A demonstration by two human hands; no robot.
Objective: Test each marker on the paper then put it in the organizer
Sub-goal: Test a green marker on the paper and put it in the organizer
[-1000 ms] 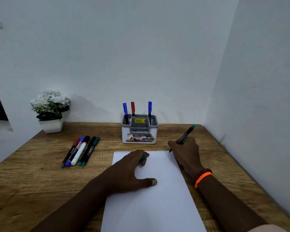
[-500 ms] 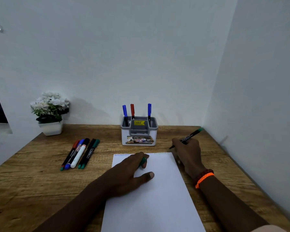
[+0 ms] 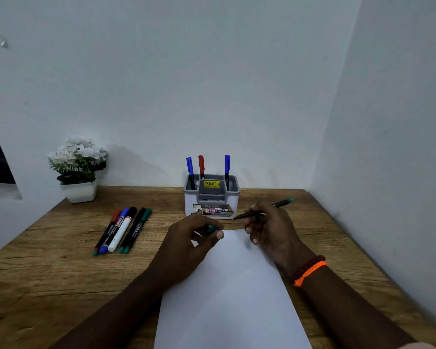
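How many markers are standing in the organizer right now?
3 in the organizer: a blue marker at left, a red marker beside it, another blue marker at right. Shorter ones could be hidden inside.

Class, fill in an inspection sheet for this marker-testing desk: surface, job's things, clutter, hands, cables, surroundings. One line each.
Surface: wooden desk, sheet of paper lying in the middle.
Job's things: organizer at the back holding three markers; five loose markers lying left of the paper.
Clutter: potted white flowers at the back left.
Hands: right hand holds an uncapped green-ended marker above the paper's top edge; left hand pinches its green cap.
Cables: nothing seen.
Surroundings: plain white walls behind and to the right; dark opening at far left.
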